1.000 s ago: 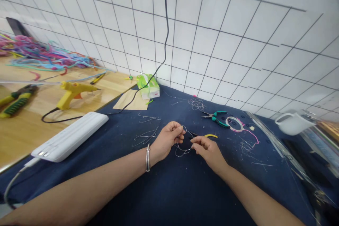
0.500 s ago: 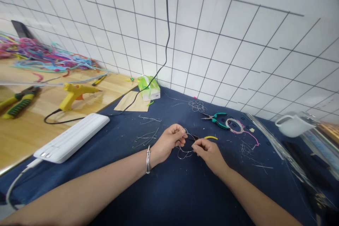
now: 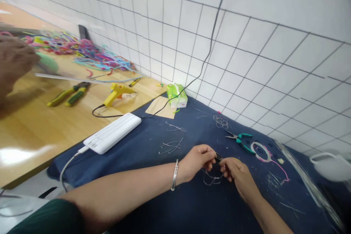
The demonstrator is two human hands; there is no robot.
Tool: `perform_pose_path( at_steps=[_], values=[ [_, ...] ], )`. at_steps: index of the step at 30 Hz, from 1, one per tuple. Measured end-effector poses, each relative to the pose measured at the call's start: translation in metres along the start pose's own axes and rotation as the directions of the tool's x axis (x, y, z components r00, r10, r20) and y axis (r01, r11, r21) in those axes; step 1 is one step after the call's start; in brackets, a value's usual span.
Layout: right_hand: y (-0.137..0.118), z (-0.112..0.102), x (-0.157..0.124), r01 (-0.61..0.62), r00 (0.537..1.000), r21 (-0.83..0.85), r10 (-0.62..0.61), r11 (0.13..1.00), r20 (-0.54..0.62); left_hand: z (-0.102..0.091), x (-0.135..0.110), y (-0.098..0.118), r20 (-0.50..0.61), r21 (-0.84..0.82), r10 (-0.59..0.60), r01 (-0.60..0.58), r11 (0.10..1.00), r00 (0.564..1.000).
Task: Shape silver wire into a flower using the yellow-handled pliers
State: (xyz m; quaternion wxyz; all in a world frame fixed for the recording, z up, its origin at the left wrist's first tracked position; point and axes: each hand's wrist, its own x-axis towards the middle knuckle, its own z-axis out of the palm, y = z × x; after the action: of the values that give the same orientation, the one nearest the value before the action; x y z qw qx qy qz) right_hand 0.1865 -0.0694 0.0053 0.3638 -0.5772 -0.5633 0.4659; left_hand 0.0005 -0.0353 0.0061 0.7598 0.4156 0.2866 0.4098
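Observation:
Between my two hands a thin silver wire (image 3: 212,179) is held, bent into loops that hang just below the fingers. My left hand (image 3: 201,159), with a bangle at the wrist, pinches the wire from the left. On the right, my right hand (image 3: 236,173) is closed on it too, its fingertips close to those of the left. Part of a yellow-handled tool (image 3: 236,159) shows behind my right hand, mostly hidden. Bent wire pieces (image 3: 170,147) lie on the dark blue cloth (image 3: 164,197) to the left of my hands.
Teal pliers (image 3: 242,140), a white ring with pink cord (image 3: 260,151) and a wire coil (image 3: 221,121) lie beyond my hands. At left are a white power bank (image 3: 112,133), a yellow glue gun (image 3: 116,94), green-yellow pliers (image 3: 70,95) and another person's hand (image 3: 16,62).
The view has swung left, so things appear further right. My hands have come closer together on the wire. Another person's blurred hand has entered at the far left.

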Motion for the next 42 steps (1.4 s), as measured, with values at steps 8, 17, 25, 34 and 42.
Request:
perform_pose_path(
  at_steps=[8,17,25,34,42],
  values=[
    [-0.026,0.021,0.053,0.166,0.985,-0.463,-0.170,0.871,0.032,0.005,-0.018,0.012,0.356,-0.099,-0.159,0.206,0.973,0.921],
    [-0.074,0.123,0.145,0.749,0.571,-0.662,-0.521,0.016,0.634,-0.012,-0.005,0.027,0.614,-0.083,-0.183,0.293,0.952,0.768],
    [-0.081,0.160,0.167,0.822,0.413,-0.532,-0.429,-0.204,0.803,-0.020,0.002,0.027,0.720,-0.041,-0.194,0.320,0.946,0.666],
    [-0.088,0.111,0.159,0.721,0.573,-0.693,-0.568,0.007,0.591,-0.023,0.003,0.020,0.563,-0.031,-0.213,0.278,0.960,0.799],
    [-0.055,0.003,0.061,0.430,0.832,-0.804,-0.526,0.412,0.175,-0.016,0.007,0.011,0.216,-0.010,-0.170,0.176,0.984,0.962]
  ],
)
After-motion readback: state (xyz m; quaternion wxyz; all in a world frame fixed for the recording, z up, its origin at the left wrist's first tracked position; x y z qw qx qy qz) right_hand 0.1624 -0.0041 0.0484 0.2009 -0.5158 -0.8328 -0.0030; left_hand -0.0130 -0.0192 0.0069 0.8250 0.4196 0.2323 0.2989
